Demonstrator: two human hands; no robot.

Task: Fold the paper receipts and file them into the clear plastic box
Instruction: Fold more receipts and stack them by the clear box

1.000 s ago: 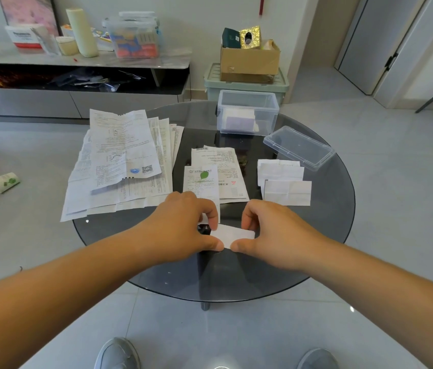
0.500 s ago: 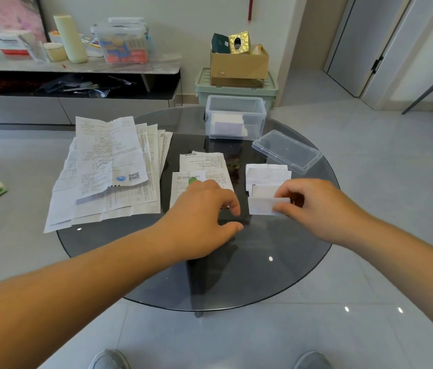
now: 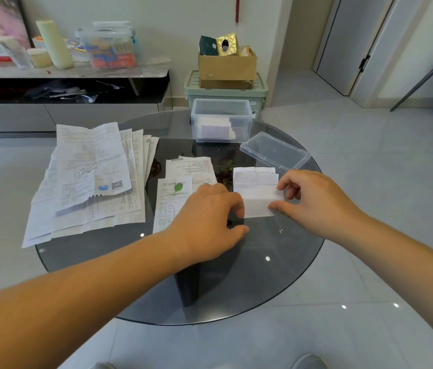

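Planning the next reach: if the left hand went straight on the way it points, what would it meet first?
Probably the folded receipt that the right hand pinches: the left hand sits just beside its edge. Whether they touch, I cannot tell.

Bright, even light (glints on glass), wide-angle warping.
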